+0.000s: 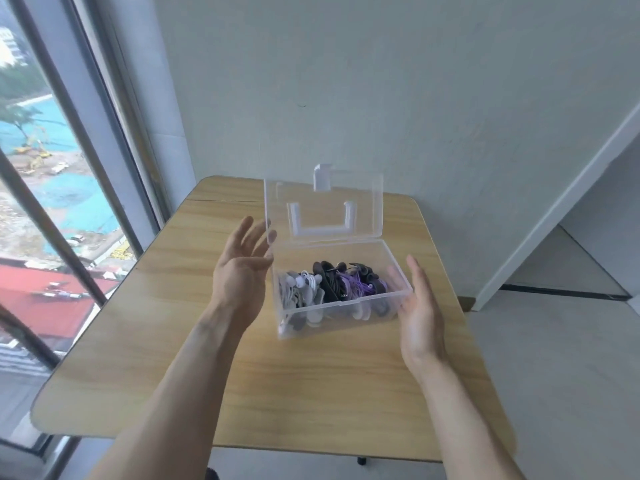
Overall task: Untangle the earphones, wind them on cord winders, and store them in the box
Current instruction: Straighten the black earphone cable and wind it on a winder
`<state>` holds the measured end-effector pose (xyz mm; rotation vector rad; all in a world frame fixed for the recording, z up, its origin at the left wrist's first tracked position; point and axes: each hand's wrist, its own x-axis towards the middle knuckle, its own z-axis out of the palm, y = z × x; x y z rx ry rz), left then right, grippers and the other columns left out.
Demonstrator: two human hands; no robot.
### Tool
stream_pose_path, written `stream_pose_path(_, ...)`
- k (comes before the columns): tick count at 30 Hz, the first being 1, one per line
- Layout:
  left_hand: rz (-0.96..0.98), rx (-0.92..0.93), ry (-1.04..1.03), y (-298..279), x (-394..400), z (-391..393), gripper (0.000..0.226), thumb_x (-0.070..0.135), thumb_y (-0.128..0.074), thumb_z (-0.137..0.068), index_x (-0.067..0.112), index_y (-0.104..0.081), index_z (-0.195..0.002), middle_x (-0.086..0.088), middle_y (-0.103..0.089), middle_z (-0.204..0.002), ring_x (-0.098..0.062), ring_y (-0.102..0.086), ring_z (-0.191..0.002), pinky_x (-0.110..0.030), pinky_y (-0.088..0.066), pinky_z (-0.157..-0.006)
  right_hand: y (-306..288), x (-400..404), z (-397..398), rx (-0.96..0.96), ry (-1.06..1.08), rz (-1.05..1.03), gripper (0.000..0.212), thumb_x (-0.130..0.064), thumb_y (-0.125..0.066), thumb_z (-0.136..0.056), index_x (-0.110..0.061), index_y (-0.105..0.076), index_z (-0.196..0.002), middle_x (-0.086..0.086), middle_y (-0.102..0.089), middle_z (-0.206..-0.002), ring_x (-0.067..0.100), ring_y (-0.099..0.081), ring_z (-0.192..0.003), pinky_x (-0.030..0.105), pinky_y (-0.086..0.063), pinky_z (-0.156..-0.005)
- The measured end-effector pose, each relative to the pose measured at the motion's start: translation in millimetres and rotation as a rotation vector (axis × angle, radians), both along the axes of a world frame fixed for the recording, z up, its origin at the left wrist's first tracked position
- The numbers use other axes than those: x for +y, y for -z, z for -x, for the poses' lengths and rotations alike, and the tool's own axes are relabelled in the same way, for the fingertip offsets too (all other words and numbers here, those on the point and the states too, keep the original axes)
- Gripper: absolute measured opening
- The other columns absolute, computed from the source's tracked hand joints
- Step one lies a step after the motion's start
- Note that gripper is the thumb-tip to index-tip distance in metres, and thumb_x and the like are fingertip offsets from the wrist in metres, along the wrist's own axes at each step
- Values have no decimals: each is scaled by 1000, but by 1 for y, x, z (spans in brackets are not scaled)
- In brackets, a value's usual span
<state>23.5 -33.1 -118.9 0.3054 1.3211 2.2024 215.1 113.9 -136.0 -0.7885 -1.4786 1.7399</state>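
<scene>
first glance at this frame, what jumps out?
A clear plastic box in the middle of the wooden table, its lid standing open, packed with white earphones on the left and black and purple earphones on the right. The left hand and right hand flank it, fingers straight, no grip on anything. A big window fills the left.

Left hand (242,271) raised, palm inward, fingers (254,233) spread, right hand (420,313) lower, palm inward, fingers straight
</scene>
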Motion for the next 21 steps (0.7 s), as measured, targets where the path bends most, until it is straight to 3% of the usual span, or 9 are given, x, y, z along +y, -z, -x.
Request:
stream_pose_path(4, -60, -15, 44, -6, -11, 4, 60, -6, -36, -87, 13, -49, -142, -2, -63, -136, -16, -54, -131, -45, -29, -117, -7, 5, -9, 180, -50, 240, 61, -68, -29, -97, -39, -39, -150, 19, -57, -140, 29, -50, -136, 47, -22, -122)
stream_pose_path(8, 154, 260, -1, -23, -22, -1, 33, 26, -48, -89, 22, -73, -110, 1, -71, -123, -10, -58, -124, -46, -34, -113, -12, 7, -14, 168, -23, 241, 57, -61, -33, -100, -33, -42, -149, 12, -56, -143, 24, -58, -128, 42, -42, -109)
stream_pose_path(10, 354, 524, 2, -26, -27, -10, 22, 22, -60, -94, 27, -71, -113, 11, -67, -126, -4, -56, -123, -43, -40, -111, -16, 1, -12, 84, 115, -29, 49, -50, -44, -97, -30, -50, -142, 1, -57, -143, 14, -57, -128, 41, -45, -107)
stream_pose_path(12, 521, 767, 51, -20, -31, -19, 28, 26, -62, -96, 35, -66, -122, 16, -49, -145, -4, -44, -134, -37, -38, -110, -20, -4, -13, 15, 328, -520, 37, -35, -51, -96, -20, -60, -129, -1, -61, -133, 13, -57, -125, 40, -46, -106)
stream_pose_path(15, 598, 767, 131, -17, -36, -31, 31, 40, -52, -100, 49, -57, -129, 7, -51, -143, 0, -47, -130, -20, -38, -101, -29, -13, -10, 17, 321, -1074, 26, -13, -55, -96, -2, -69, -114, 8, -65, -120, 25, -59, -119, 37, -45, -103)
stream_pose_path(16, 599, 721, 159, -16, -37, -32, 30, 43, -48, -101, 54, -54, -129, 8, -62, -125, 3, -56, -112, -16, -43, -93, -31, -18, -6, -4, 243, -1111, 26, -10, -54, -96, -2, -70, -115, 8, -65, -123, 26, -57, -123, 38, -43, -106)
stream_pose_path(18, 587, 679, 179, -15, -37, -32, 29, 46, -44, -102, 62, -52, -125, 14, -64, -92, -4, -56, -79, -30, -55, -83, -30, -30, 0, -123, 31, -1113, 31, -13, -51, -99, -8, -69, -124, 4, -62, -133, 22, -49, -135, 42, -35, -114)
stream_pose_path(20, 575, 670, 175, -14, -36, -29, 28, 45, -44, -103, 65, -53, -121, 8, -55, -83, -12, -48, -77, -44, -56, -78, -22, -37, 0, -294, -123, -1113, 35, -23, -45, -102, -20, -66, -131, -4, -56, -143, 13, -37, -144, 45, -20, -122)
stream_pose_path(21, 574, 676, 168, -13, -36, -28, 29, 44, -42, -103, 63, -54, -122, 7, -51, -83, -11, -46, -76, -38, -56, -73, -20, -39, -1, -347, -170, -1107, 37, -25, -44, -103, -23, -63, -135, -7, -52, -148, 9, -32, -147, 44, -12, -125)
